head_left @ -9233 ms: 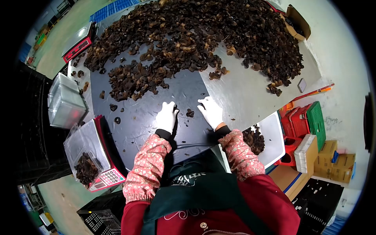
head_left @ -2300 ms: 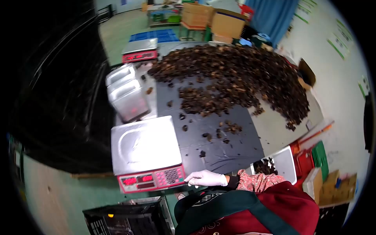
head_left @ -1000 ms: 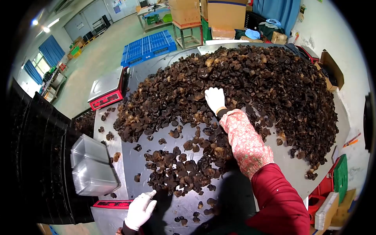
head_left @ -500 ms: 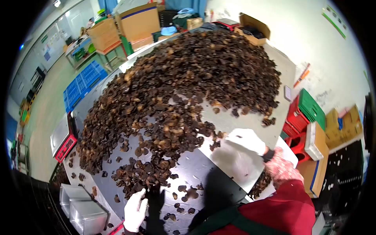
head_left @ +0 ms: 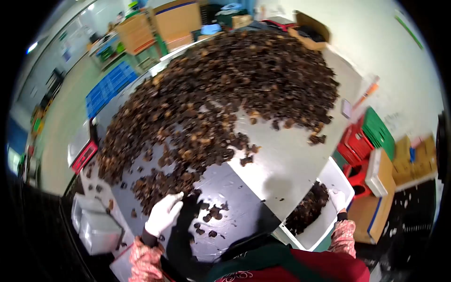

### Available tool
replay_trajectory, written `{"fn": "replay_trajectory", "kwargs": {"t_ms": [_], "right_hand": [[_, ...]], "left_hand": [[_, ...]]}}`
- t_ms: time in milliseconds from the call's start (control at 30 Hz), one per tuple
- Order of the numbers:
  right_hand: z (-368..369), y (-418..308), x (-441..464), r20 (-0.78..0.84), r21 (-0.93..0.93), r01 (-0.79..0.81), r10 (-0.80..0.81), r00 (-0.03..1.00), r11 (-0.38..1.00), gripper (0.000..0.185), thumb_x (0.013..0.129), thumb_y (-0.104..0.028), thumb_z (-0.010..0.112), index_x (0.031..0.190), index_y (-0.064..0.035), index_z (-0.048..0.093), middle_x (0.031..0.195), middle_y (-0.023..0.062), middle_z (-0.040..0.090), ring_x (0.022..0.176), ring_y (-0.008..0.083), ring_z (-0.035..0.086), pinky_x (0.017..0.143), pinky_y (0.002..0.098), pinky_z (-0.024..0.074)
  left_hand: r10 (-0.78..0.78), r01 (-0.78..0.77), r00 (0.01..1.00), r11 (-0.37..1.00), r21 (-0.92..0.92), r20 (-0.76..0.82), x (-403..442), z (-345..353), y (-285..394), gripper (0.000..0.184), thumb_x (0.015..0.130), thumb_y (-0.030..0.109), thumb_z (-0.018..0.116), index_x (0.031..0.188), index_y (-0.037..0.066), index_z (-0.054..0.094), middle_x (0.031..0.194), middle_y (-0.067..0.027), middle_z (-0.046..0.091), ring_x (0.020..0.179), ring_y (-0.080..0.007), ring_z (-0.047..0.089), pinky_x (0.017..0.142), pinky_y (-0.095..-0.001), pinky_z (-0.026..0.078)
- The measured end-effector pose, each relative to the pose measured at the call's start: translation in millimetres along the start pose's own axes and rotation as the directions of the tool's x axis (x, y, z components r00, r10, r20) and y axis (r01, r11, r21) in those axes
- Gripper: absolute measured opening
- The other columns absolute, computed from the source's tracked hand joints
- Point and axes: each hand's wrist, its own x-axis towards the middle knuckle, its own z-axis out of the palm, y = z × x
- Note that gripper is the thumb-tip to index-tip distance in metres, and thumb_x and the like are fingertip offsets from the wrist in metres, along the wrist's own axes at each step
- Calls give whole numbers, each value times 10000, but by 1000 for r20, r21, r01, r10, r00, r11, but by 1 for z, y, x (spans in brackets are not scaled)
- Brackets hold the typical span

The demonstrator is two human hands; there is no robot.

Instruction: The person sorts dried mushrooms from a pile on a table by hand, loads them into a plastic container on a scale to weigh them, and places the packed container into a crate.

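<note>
A broad heap of dark brown dried mushrooms (head_left: 225, 80) covers much of the metal table (head_left: 275, 150). My left hand (head_left: 164, 214), in a white glove, is at the near edge of the heap, beside a small mound of mushrooms (head_left: 162, 185). Its thumb and fingers are apart, and I see nothing held in them. To the right, a white bin (head_left: 314, 238) holds more dried mushrooms (head_left: 307, 209). Over the bin's right side is my white-gloved right hand (head_left: 337, 199); its fingers are too blurred to make out. Several loose mushrooms (head_left: 213, 214) lie on the table right of my left hand.
A red-framed scale (head_left: 84, 157) and clear plastic containers (head_left: 98, 232) stand on the left. Red crates (head_left: 354, 141) with a green crate (head_left: 378, 129) and cardboard boxes are at the right. A phone (head_left: 346, 108) lies by the table's right edge.
My right hand has moved from above the table, right and down to the white bin, which now shows more fully. My left hand has shifted slightly up beside the small mound. The view has turned.
</note>
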Motion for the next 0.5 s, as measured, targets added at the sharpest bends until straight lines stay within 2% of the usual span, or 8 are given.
{"fn": "replay_trajectory", "kwargs": {"t_ms": [67, 133, 167, 267, 333, 367, 433, 500], "right_hand": [[20, -74, 21, -57, -73, 337, -342, 938, 939, 239, 895, -244, 650, 1038, -70, 729, 934, 195, 703, 911, 317, 687, 826, 380, 535], [27, -170, 36, -18, 169, 537, -542, 840, 826, 245, 891, -206, 657, 1089, -75, 720, 1003, 170, 702, 965, 315, 673, 872, 367, 525], [33, -212, 44, -31, 128, 644, -646, 763, 754, 280, 879, -172, 669, 1145, -92, 702, 1099, 148, 685, 1037, 313, 647, 928, 362, 505], [42, -347, 69, -1, 367, 784, -843, 539, 501, 433, 863, -154, 689, 1280, -66, 611, 1251, 138, 632, 1161, 306, 587, 1013, 366, 458], [59, -432, 92, 1, 380, 843, -912, 411, 381, 512, 874, -169, 692, 1359, -77, 556, 1353, 145, 566, 1260, 299, 523, 1082, 370, 401], [67, -476, 103, 0, 408, 850, -931, 365, 333, 533, 880, -182, 693, 1382, -88, 540, 1383, 146, 541, 1301, 302, 485, 1106, 385, 371], [92, -568, 132, -83, 379, 915, -979, 185, 140, 561, 877, -195, 699, 1404, -119, 523, 1430, 143, 503, 1331, 301, 460, 1122, 385, 349], [112, -664, 155, -82, 337, 933, -983, 164, 127, 548, 896, -273, 676, 1409, -152, 524, 1472, 148, 462, 1367, 311, 422, 1146, 395, 314]], "left_hand": [[-129, 126, 991, 984, -122, -17, -3, -3, -38, 328, 959, 228, 588, 1203, 16, 640, 1114, -170, 675, 1044, -312, 650, 918, -363, 499], [-295, 276, 946, 950, -143, -135, -11, -11, -86, 329, 966, 252, 588, 1185, 13, 645, 1136, -161, 677, 1074, -287, 647, 936, -347, 488], [-406, 377, 888, 912, -164, -218, -15, -17, -111, 326, 962, 257, 591, 1178, 20, 651, 1148, -146, 678, 1092, -277, 641, 943, -343, 484], [-413, 417, 701, 899, -135, -581, -29, -28, -215, 310, 934, 237, 641, 1128, -5, 659, 1117, -166, 668, 1078, -264, 637, 943, -343, 484], [-414, 327, 553, 906, -268, -723, -30, -40, -277, 299, 917, 224, 661, 1092, -19, 660, 1130, -181, 651, 1056, -284, 637, 941, -352, 484], [-447, 382, 509, 883, -272, -736, -27, -58, -272, 328, 918, 201, 686, 1150, -23, 627, 1148, -127, 628, 1104, -222, 602, 984, -318, 449], [-377, 585, 444, 809, -56, -813, -23, -93, -305, 349, 938, 252, 658, 1161, -15, 627, 1187, -140, 617, 1139, -259, 585, 1021, -337, 428], [-388, 637, 335, 765, -97, -859, -15, -125, -337, 384, 954, 294, 630, 1189, -9, 623, 1243, -153, 610, 1179, -275, 565, 1045, -353, 411]]}}
